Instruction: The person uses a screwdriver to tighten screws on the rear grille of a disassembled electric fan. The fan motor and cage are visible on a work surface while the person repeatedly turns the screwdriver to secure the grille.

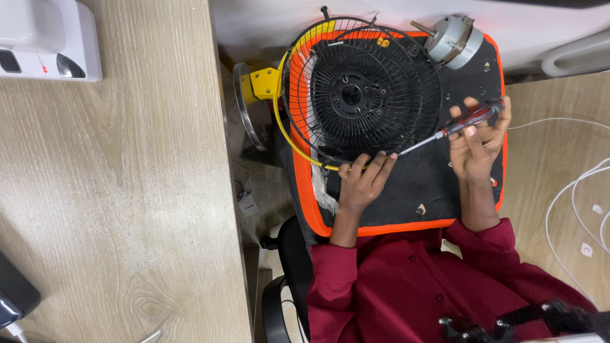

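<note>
Two hands over black pad (438, 184). Left hand (361, 184): fingers spread on fan guard (362, 95) rim. Right hand (476, 143): fingers clamped on screwdriver (454, 127), tip near left fingertips.

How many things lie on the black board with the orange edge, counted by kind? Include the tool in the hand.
Fan guard: 1
Grey motor: 1
Screwdriver, held in the right hand: 1
Total: 3
The left hand rests at the guard's rim.
</note>
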